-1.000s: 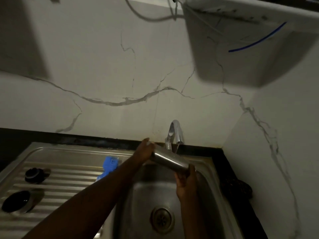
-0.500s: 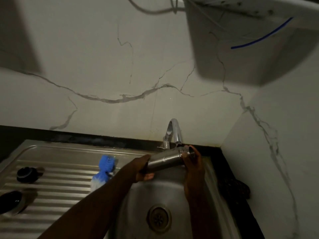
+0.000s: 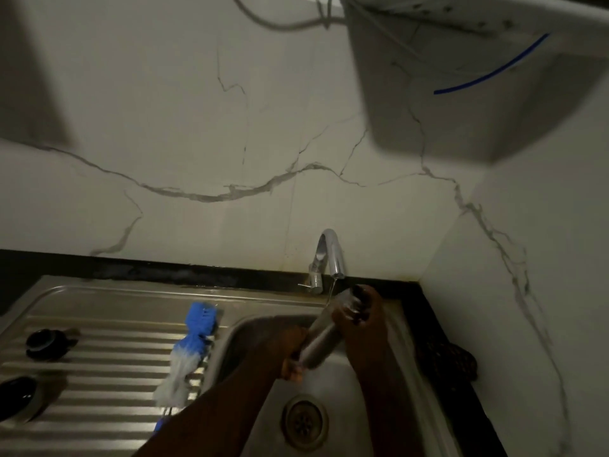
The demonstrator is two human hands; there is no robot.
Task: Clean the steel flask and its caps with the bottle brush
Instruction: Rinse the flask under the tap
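The steel flask (image 3: 324, 334) hangs tilted over the sink basin, its mouth up and to the right, just below the tap spout (image 3: 333, 255). My left hand (image 3: 290, 352) grips its lower end. My right hand (image 3: 364, 316) holds the upper end, fingers curled round the mouth. A thin stream of water falls from the spout beside the flask. The blue and white bottle brush (image 3: 189, 347) lies on the ribbed drainboard left of the basin. Two dark caps, one (image 3: 44, 343) and the other (image 3: 16, 395), sit at the drainboard's far left.
The steel sink (image 3: 369, 420) has a round drain (image 3: 304, 422) at its bottom. A dark scrubber (image 3: 445, 359) lies on the black counter at right. A marbled wall rises close behind, with a white cabinet overhead.
The flask has swung from nearly level to steeply tilted, mouth up. My left hand dropped lower into the basin. My right hand stays at the mouth. The view shifted slightly.
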